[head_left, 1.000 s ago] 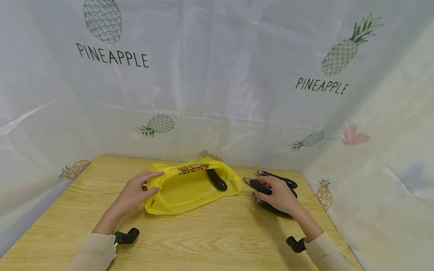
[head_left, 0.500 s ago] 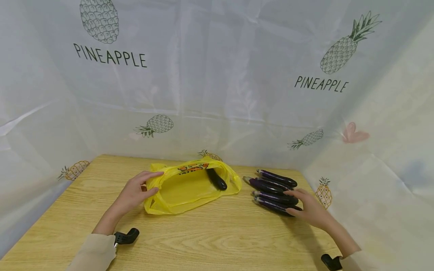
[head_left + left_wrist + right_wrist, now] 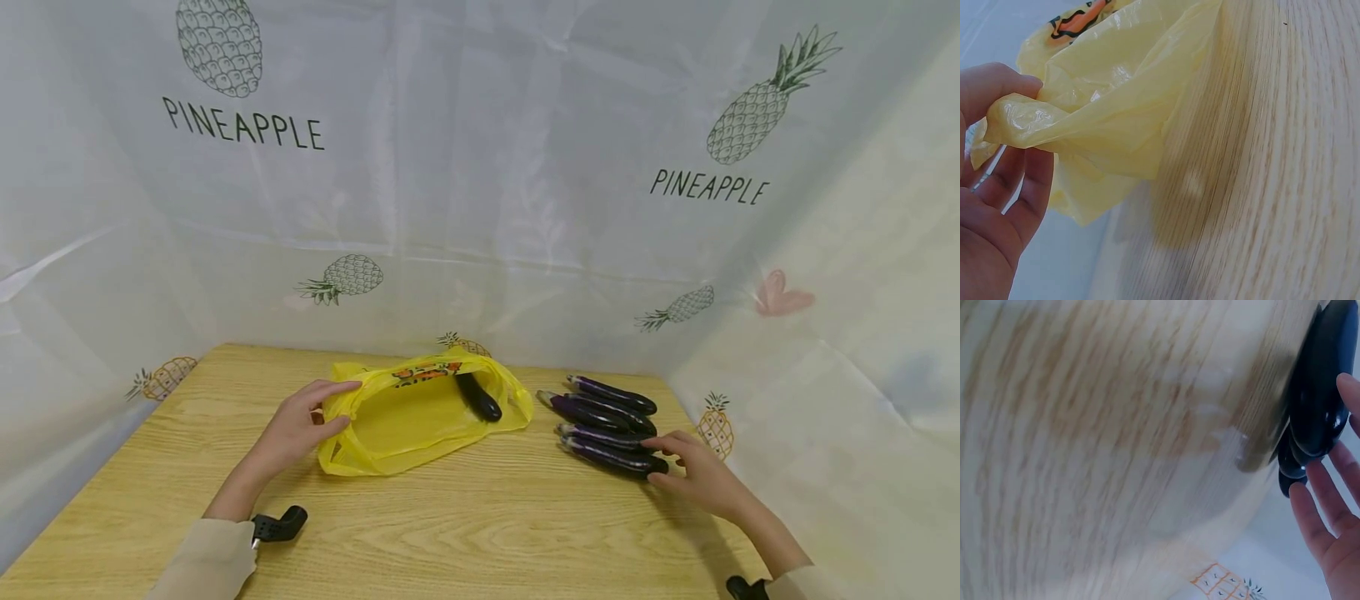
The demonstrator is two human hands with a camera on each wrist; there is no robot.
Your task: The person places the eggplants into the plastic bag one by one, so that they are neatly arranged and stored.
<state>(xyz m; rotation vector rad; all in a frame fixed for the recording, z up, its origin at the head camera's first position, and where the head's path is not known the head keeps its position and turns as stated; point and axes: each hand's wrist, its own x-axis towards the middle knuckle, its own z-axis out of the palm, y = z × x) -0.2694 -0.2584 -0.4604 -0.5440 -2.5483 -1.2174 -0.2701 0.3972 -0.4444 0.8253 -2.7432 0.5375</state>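
Observation:
My left hand pinches the left rim of a yellow plastic bag that lies with its mouth spread toward me. In the left wrist view, thumb and fingers hold a fold of the thin plastic. One dark eggplant rests inside the bag at its right end. Several purple-black eggplants lie side by side to the right of the bag, stems pointing left. My right hand is at their rounded ends, fingers loosely spread around the nearest eggplant; whether it touches is hard to tell.
The light wood table carries the bag and eggplants. A pale curtain printed with pineapples hangs close behind and along both sides. The eggplants lie near the table's right edge.
My right hand has let go of the eggplants' middle and drawn back right and toward me, to their rounded ends. The left hand and the bag have hardly moved.

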